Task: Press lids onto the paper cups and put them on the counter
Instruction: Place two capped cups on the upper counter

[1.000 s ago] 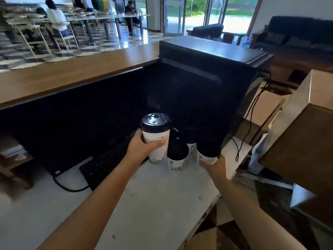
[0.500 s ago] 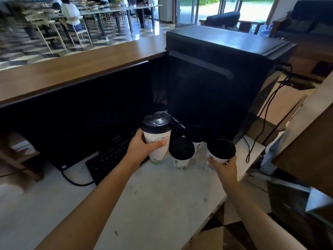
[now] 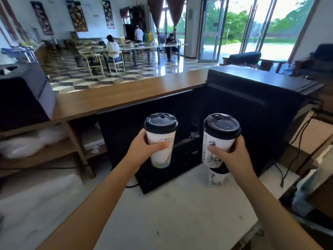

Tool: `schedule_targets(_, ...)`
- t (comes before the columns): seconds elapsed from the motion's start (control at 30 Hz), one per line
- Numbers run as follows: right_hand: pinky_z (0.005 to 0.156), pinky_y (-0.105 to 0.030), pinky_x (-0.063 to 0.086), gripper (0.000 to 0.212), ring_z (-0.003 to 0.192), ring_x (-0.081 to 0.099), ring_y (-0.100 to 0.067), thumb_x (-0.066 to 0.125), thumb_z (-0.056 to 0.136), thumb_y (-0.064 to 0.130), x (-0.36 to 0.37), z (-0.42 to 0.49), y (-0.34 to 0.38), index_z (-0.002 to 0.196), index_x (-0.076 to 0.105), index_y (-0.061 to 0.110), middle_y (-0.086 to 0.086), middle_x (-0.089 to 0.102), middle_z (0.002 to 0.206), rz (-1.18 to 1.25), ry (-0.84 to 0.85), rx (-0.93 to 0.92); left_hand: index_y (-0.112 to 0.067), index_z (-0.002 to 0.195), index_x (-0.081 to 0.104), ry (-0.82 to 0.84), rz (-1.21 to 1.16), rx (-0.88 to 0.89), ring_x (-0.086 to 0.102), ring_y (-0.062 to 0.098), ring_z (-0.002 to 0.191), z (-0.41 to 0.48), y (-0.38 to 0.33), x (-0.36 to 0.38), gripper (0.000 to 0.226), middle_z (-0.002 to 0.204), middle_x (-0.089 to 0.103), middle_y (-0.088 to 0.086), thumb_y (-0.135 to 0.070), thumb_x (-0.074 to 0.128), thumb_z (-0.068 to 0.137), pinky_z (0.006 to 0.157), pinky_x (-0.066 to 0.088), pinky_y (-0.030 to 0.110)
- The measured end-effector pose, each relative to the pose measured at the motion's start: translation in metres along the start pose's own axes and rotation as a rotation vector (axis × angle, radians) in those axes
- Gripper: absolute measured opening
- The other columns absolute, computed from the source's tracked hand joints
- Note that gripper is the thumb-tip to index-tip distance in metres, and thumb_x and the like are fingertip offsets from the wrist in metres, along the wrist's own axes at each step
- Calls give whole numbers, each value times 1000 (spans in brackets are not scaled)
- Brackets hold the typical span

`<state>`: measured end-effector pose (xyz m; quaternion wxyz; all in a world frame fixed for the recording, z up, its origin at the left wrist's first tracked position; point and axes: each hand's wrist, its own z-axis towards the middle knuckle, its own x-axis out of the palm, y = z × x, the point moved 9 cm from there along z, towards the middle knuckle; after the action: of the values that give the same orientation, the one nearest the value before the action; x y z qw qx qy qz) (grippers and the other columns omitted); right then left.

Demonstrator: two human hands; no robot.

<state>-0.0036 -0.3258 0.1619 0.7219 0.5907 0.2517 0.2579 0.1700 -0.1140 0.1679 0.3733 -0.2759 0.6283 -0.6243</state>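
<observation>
I hold two white paper cups with black lids in the air, in front of the black screen. My left hand [image 3: 144, 150] grips the left cup [image 3: 161, 141] round its middle. My right hand [image 3: 232, 156] grips the right cup [image 3: 219, 141] the same way. Both lids sit flat on their rims. Under the right cup a third lidded cup [image 3: 216, 177] stands on the white worktop [image 3: 162, 213], partly hidden by my right hand. The brown wooden counter [image 3: 117, 98] runs across behind the screen, higher than the worktop.
A black keyboard [image 3: 162, 175] lies on the worktop below the cups. A black box-shaped machine [image 3: 261, 98] stands at the right and another black unit [image 3: 23, 94] at the left end of the counter. Cables [image 3: 295, 152] hang at the right. Shelves [image 3: 45, 150] sit at the left.
Both hands rose from the worktop, each lifting a lidded cup. The right hand took hold of its cup and raised it. The view tilted up, showing the room beyond the counter.
</observation>
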Motion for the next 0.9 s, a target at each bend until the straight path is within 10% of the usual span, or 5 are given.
schedule_targets(0.23,58,-13,48,48,86,64,-5,78,73,11,125,-8,56,111,50,20,7,66,99,96,211,-14,-20,122,52,-187,6,90,64,13,104,-15,-40,-112,67,116,67,-3,-28,84,64,85,55,34)
schedule_targets(0.47,72,-23,51,61,97,64,-13,81,70,14,226,35,121,123,50,15,0,65,110,198,383,-60,-15,124,52,-334,37,182,65,22,104,6,-103,-199,94,116,67,5,-44,90,42,85,56,42)
schedule_targets(0.63,78,-32,53,67,103,62,-20,82,69,21,290,94,151,126,47,15,-4,63,116,184,447,-83,-5,121,52,-485,-56,205,64,29,101,49,-126,-244,61,112,66,11,-8,80,67,71,56,34)
schedule_targets(0.9,89,-42,52,69,105,58,-22,80,69,33,388,164,144,126,43,18,-2,59,117,-43,567,-219,-18,110,42,-759,24,211,57,9,81,104,-104,-291,55,93,57,-8,-13,80,70,65,46,24)
